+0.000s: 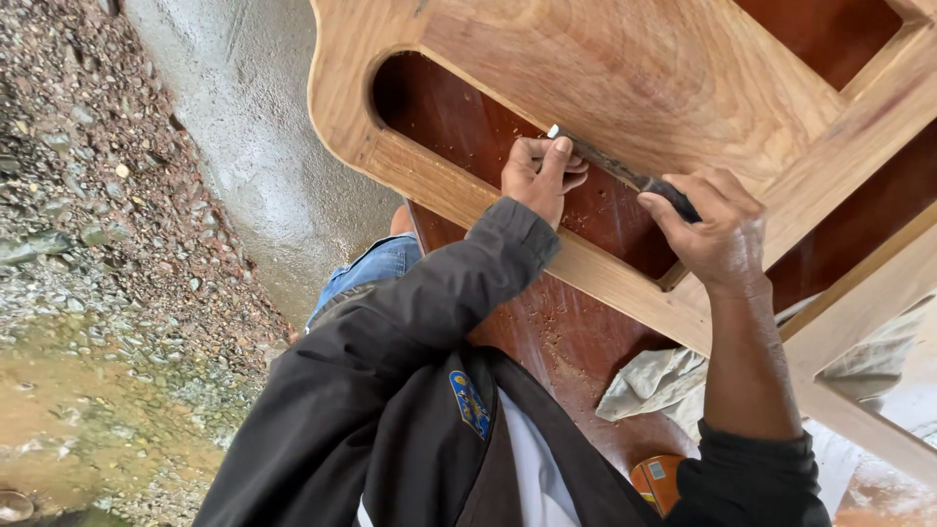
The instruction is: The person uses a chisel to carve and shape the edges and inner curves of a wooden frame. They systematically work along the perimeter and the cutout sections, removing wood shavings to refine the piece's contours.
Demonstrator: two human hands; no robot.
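A carved wooden frame [625, 68] of pale wood lies on a reddish-brown board [547, 322]. My right hand [717, 234] grips the dark handle of a chisel [610, 166]. The blade runs up and left to the curved inner edge of the frame's cutout. My left hand [540, 176] pinches the chisel's metal tip, with the fingers resting on the board inside the cutout. Sawdust lies scattered on the board around both hands.
A crumpled pale cloth [654, 381] lies under the frame at the lower right. An orange can [656, 481] stands below it. To the left are a grey concrete strip [244, 127] and gravel ground [88, 195] with muddy water [68, 420].
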